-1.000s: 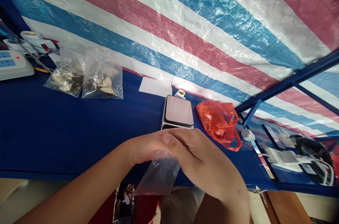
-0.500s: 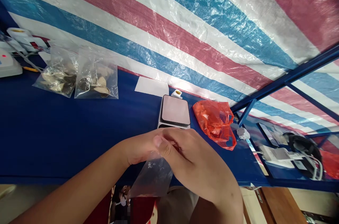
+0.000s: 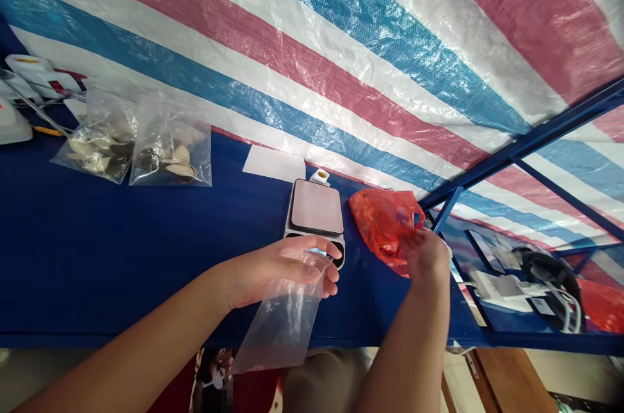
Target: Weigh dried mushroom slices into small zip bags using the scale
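Observation:
My left hand (image 3: 287, 270) grips the top of a clear plastic bag (image 3: 280, 332), which hangs down in front of the table edge. Fingers and thumb curve around its mouth, and nothing shows inside the bag. Just behind that hand stands a digital scale (image 3: 318, 206); its lit display is partly covered by my fingers. My right hand (image 3: 426, 253) is at the handle side of a red plastic bag (image 3: 377, 218), with fingers stretched out against the crinkled film. What lies within the red bag is hard to make out.
Two clear bags of pale and dark pieces, a left one (image 3: 100, 149) and a right one (image 3: 173, 153), lie at the back left. White paper (image 3: 273, 163) and a white socket (image 3: 320, 177) sit behind the scale. A blue metal frame (image 3: 446, 208) rises at right, near a power strip (image 3: 502, 289).
My right hand has left the clear bag's mouth and moved right to the red bag. My left hand keeps hold of the clear bag. The scale's display now shows.

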`<state>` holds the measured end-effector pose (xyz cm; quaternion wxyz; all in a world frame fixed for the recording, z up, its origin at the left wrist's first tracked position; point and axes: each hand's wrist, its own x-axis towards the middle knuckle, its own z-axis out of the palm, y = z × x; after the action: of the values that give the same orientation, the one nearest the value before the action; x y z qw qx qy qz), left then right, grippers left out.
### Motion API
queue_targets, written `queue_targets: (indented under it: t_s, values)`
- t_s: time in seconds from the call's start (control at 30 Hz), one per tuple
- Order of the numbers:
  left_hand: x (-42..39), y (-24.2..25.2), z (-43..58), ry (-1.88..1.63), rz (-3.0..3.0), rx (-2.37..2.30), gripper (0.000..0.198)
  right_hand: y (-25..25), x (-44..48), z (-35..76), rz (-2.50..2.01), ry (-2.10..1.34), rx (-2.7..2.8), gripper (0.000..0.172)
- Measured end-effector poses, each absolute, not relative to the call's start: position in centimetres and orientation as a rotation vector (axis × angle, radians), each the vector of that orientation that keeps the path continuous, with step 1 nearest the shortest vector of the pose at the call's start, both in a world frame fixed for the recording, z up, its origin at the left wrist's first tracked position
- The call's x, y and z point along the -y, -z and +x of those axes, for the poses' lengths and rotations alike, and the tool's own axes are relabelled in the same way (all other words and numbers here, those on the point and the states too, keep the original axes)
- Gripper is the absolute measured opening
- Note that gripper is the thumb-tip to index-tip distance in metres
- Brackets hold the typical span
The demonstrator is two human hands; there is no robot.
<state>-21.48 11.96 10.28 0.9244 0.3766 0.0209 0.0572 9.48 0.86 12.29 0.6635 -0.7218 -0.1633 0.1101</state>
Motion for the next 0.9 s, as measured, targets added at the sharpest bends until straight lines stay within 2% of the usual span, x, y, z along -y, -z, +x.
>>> queue_targets:
  t_s: [0.13,0.23,0.43,0.57,0.63,0.77,0.83,0.9]
  values:
    - [-11.9,-10.5,-21.5,-0.125,0.778,-0.058,0.051,-13.6,-2.6,8.3,-1.409,-0.486,0.383,0.013]
    - [-11.8,-10.5,-21.5,-0.132,0.767,-0.066,0.051,-13.7,-3.2,8.5,-1.395,-0.541,0.411,0.014]
    - [-11.9,-10.4,-21.4,-0.136,0.762,-0.078,0.052,-11.3,-2.8,10.6,-1.772,-0.309,0.479,0.02]
    - [-11.9,-10.5,-21.4,-0.144,0.771,-0.09,0.05,-10.5,-2.8,11.4,-2.08,-0.153,0.666,0.014]
    - [-11.9,-10.5,-21.4,-0.146,0.764,-0.099,0.049,-10.2,-3.1,11.4,-2.16,-0.111,0.791,0.028]
    - [-11.9,-10.4,-21.4,-0.15,0.758,-0.137,0.048,-9.5,-3.4,11.4,-2.319,-0.004,0.874,0.067]
    - [-11.9,-10.4,-21.3,-0.154,0.754,-0.144,0.048,-9.1,-3.3,11.7,-2.388,0.026,0.872,0.073]
    - [-11.8,-10.4,-21.3,-0.16,0.742,-0.149,0.05,-8.8,-3.4,12.2,-2.433,0.025,0.888,0.068]
